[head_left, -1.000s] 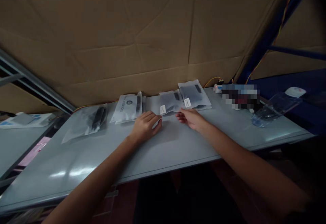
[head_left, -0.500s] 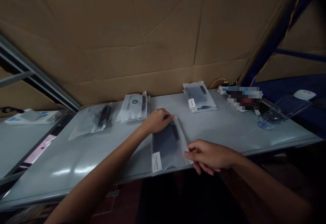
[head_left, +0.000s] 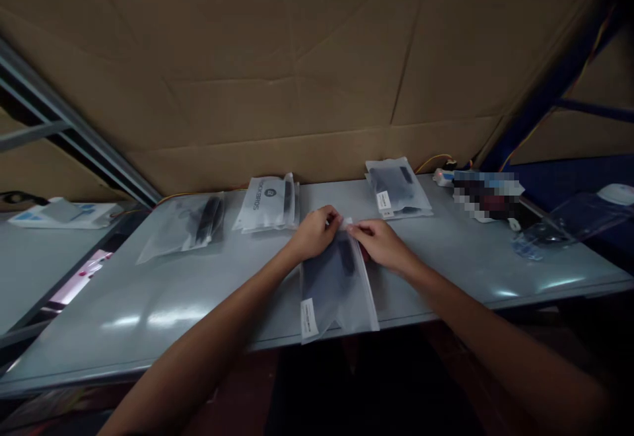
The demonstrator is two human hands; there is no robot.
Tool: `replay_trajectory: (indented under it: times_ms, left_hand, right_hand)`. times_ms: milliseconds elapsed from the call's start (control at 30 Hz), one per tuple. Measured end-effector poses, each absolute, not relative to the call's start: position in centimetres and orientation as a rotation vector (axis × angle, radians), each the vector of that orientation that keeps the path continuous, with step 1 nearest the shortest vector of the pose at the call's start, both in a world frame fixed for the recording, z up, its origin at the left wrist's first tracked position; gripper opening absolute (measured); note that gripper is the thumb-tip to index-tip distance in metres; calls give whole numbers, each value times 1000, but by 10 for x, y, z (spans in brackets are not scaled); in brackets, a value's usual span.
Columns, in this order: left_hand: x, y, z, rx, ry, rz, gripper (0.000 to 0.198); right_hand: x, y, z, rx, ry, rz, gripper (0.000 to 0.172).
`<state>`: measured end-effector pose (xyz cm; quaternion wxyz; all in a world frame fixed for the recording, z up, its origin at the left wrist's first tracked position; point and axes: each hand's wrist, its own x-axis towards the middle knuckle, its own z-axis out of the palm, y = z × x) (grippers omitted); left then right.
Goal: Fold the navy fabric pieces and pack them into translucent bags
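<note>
Grey metal workbench against a wall of brown cardboard, in dim light. Near the middle of the bench, one frosted zip bag, lying flat with its lower end at the near edge, dark flat contents inside, and a white label at its near left corner. Far end of the bag between both hands. Left hand: fingers pressed together and curled, tips at the bag's far edge. Right hand: thumb and fingertips pinching that same edge, just beside the left fingers.

Along the far side of the bench, to the right, a second frosted bag with a white label. To the left, a white printed bag, then a clear bag around a black item. Farther right, a pixelated object, too blurred to tell, and beyond it a clear plastic tray. Above them, a blue steel rack upright.
</note>
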<state>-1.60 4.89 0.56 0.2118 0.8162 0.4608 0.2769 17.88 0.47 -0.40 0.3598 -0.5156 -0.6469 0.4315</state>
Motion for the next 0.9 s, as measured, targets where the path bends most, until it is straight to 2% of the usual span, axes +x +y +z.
replay_trajectory:
  times_ms: [133, 300, 467, 567, 667, 733, 800, 900]
  left_hand:
    - [-24, 58, 6, 2227, 1377, 856, 22]
    - [-31, 66, 5, 2152, 1458, 897, 22]
    - [-25, 57, 6, 2149, 1403, 899, 23]
    - [-21, 51, 5, 2172, 1369, 916, 25]
    - [-20, 50, 2, 2184, 1345, 932, 23]
    - [-20, 51, 1, 2192, 1310, 935, 23]
    - [-19, 50, 1, 2202, 1268, 935, 23]
    - [-17, 46, 2, 2229, 1195, 907, 23]
  right_hand:
    - [189, -67, 0, -1394, -1755, 1076, 46]
    - [203, -132, 0, -1525, -1780, 1193, 42]
    - [212, -86, 6, -1468, -1564, 592, 35]
    - [216, -48, 16, -1394, -1551, 310, 27]
    - [225, -28, 29, -1303, -1614, 109, 26]
    - [232, -21, 38, -1263, -1817, 212, 26]
    - [235, -15, 47, -1252, -2042, 497, 25]
    - [228, -7, 52, -1277, -2162, 957, 14]
